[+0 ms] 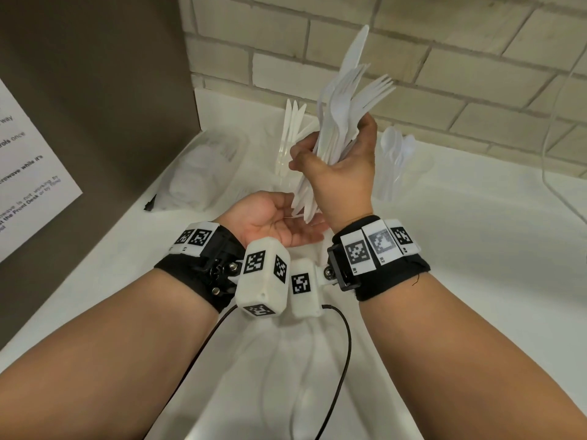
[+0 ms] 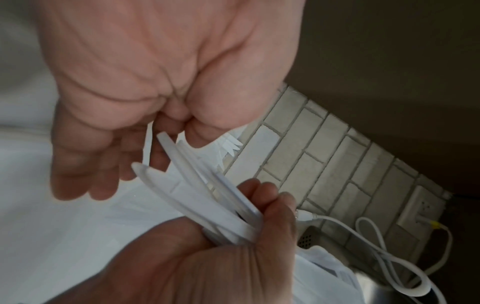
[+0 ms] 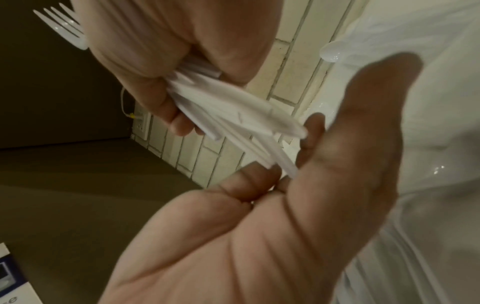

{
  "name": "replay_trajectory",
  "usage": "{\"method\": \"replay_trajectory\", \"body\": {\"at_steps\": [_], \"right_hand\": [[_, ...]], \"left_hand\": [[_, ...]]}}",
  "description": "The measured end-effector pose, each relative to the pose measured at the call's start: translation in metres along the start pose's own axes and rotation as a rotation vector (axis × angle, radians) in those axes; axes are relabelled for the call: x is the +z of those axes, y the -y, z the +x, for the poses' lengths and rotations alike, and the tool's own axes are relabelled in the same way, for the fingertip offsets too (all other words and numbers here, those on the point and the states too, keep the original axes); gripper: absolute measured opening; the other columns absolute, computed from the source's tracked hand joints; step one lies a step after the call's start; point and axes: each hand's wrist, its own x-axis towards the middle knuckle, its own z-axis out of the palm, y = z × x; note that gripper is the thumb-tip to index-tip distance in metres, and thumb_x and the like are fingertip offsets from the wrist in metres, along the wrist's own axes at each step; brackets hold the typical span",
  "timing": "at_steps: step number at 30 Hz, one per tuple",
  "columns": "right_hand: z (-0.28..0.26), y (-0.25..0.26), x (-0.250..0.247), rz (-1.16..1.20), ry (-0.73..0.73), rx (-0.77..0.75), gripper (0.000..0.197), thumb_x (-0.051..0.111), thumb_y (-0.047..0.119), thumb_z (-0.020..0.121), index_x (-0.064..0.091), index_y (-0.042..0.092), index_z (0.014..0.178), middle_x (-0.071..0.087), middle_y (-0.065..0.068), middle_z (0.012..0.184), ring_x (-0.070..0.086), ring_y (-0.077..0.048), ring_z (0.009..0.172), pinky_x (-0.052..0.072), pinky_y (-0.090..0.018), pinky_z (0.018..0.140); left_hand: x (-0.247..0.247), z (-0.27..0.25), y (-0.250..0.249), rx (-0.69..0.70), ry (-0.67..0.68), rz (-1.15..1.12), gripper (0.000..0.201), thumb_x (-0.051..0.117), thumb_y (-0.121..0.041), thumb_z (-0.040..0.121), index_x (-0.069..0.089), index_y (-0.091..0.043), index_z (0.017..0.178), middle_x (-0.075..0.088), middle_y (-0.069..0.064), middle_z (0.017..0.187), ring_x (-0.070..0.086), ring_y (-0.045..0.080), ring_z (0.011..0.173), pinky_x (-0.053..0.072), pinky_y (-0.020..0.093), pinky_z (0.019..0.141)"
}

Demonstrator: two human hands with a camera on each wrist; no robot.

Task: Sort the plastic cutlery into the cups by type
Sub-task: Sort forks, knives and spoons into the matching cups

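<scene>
The bundle of plastic cutlery (image 1: 341, 122) stands upright in my right hand (image 1: 336, 173), fingers clenched around its handles, above the white surface (image 1: 476, 265). My left hand (image 1: 270, 220) lies relaxed, palm up, beneath the handle ends.

head view downward, wrist views close, sharing cutlery bundle (image 1: 341, 122)

white cable (image 2: 405, 257), wall socket (image 2: 422, 207), printed notice (image 1: 28, 173), brick wall (image 1: 444, 58).
</scene>
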Motion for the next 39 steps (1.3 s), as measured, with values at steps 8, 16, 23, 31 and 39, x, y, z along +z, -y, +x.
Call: {"method": "replay_trajectory", "body": {"at_steps": [8,16,23,31,39], "right_hand": [[-0.001,-0.021,-0.002,-0.171,0.048,0.109,0.053,0.076,0.011,0.058,0.058,0.002,0.108,0.073,-0.007,0.085,0.071,-0.020,0.083,0.058,-0.045,0.081],[0.002,-0.023,-0.007,-0.171,0.153,0.198,0.028,0.076,0.008,0.071,0.065,0.002,0.095,0.070,-0.011,0.079,0.071,-0.024,0.075,0.059,-0.039,0.075],[-0.001,-0.033,-0.010,-0.374,0.402,0.206,0.005,0.059,0.013,0.088,0.064,0.013,0.085,0.064,0.004,0.068,0.062,0.002,0.059,0.047,-0.013,0.056],[-0.010,-0.041,-0.008,-0.347,0.543,0.274,0.032,0.067,-0.010,0.070,0.062,-0.003,0.101,0.069,-0.020,0.087,0.069,-0.032,0.074,0.058,-0.037,0.060],[-0.012,-0.031,-0.007,-0.552,0.655,0.239,0.061,0.069,0.005,0.080,0.044,0.007,0.136,0.059,0.008,0.110,0.058,0.001,0.088,0.046,-0.015,0.072]], "left_hand": [[0.005,-0.001,-0.004,0.134,-0.035,-0.062,0.031,0.032,-0.007,0.099,0.056,0.005,0.115,0.065,0.018,0.109,0.063,0.026,0.095,0.057,0.044,0.078],[-0.002,0.002,-0.003,0.156,0.027,-0.061,0.034,0.034,-0.023,0.101,0.061,-0.007,0.115,0.067,0.013,0.111,0.065,0.025,0.097,0.054,0.045,0.086],[-0.005,-0.005,-0.010,0.484,0.078,0.560,0.061,0.078,-0.046,0.066,0.059,-0.020,0.118,0.067,-0.002,0.107,0.057,0.016,0.099,0.040,0.032,0.080],[-0.002,-0.005,-0.002,0.688,-0.070,0.594,0.026,0.071,-0.022,0.082,0.070,-0.012,0.105,0.073,0.006,0.107,0.069,0.019,0.100,0.055,0.036,0.073],[-0.006,0.000,0.003,0.665,-0.148,0.686,0.039,0.063,-0.045,0.082,0.072,-0.013,0.103,0.071,0.017,0.102,0.063,0.024,0.080,0.049,0.031,0.057]]}}
